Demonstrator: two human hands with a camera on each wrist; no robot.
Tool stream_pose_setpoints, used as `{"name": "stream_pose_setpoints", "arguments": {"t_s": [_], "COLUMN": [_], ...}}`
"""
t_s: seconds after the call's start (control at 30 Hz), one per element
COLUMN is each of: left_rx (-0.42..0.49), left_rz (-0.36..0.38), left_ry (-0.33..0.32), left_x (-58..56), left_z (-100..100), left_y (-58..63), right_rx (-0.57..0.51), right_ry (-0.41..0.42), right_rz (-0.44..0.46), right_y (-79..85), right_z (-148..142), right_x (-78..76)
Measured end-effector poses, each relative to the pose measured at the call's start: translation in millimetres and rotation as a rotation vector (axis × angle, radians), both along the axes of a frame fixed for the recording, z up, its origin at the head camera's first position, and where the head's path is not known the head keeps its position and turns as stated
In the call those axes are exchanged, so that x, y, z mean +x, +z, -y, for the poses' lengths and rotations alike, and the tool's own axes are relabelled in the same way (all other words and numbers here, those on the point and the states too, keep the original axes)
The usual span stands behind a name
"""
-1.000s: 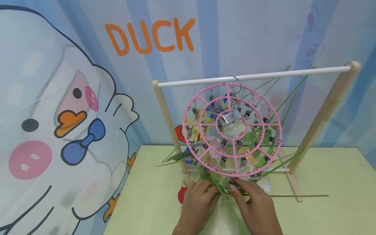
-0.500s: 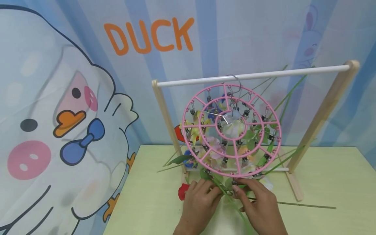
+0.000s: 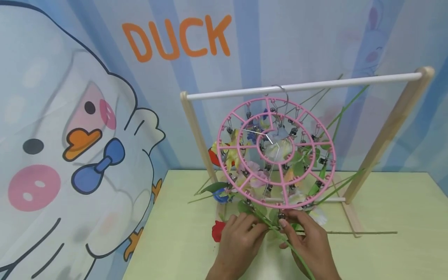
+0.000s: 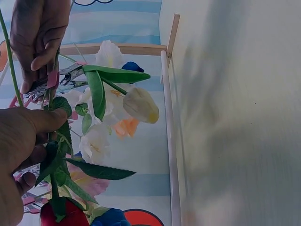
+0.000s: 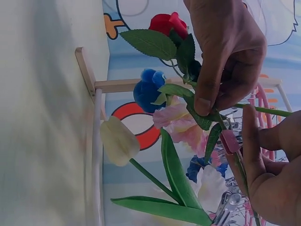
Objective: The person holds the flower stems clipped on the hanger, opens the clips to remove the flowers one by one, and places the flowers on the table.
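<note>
Below the pink round clip hanger [image 3: 230,147], my left hand [image 3: 241,239] pinches the leafy stem of a red rose [image 3: 218,231]. The bloom points left; in the right wrist view the rose [image 5: 165,24] hangs beyond the left hand [image 5: 230,56]. My right hand [image 3: 311,239] pinches a metal clip [image 3: 281,216] with pink pads, hanging at the ring's front edge. In the right wrist view the clip's pink pad [image 5: 230,141] lies against the rose stem, next to the right hand's fingers [image 5: 254,146]. Whether the clip has closed fully is hard to tell.
The hanger hooks over the white rod [image 3: 224,93] of a wooden stand [image 3: 385,128]. Several artificial flowers hang from its clips, among them a white tulip [image 4: 141,104] and a blue flower [image 5: 149,92]. Long green stems [image 3: 341,112] stick out to the right, past the stand.
Both hands stay at the hanger's front edge, with small shifts of the fingers. The brown stem on the right dipped and came back up. The green stem in front swung slightly right.
</note>
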State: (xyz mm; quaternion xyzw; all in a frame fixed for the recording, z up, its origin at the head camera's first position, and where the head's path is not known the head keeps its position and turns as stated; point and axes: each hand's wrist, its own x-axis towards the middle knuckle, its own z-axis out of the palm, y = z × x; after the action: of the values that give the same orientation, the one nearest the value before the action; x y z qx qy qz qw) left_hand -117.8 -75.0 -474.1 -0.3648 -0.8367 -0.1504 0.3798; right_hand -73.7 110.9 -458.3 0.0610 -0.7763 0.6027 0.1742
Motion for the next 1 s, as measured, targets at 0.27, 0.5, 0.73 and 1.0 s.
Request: {"name": "stream_pose_setpoints", "arguments": {"t_s": [0.27,0.5,0.73,1.0], "left_rx": [-0.026,-0.047,-0.048,-0.059], "left_rz": [0.080,0.104,0.126,0.084], "left_ry": [0.004,0.003,-0.007,-0.005], "left_x": [2.7,4.9,5.8,4.5], "left_z": [2,10,23,35], "left_y": [-3.5,-5.9,-12.4,-18.7], "right_rx": [-0.016,0.016,0.091,0.082], "right_ry": [0.001,-0.055,-0.089,-0.056], "right_rz": [-0.113,-0.026,0.127,0.030], "right_y": [-2.2,2.6,9.1,5.7], "right_z": [1,5,8,7], "right_x": [-1.9,1.8,5.0,1.1]}}
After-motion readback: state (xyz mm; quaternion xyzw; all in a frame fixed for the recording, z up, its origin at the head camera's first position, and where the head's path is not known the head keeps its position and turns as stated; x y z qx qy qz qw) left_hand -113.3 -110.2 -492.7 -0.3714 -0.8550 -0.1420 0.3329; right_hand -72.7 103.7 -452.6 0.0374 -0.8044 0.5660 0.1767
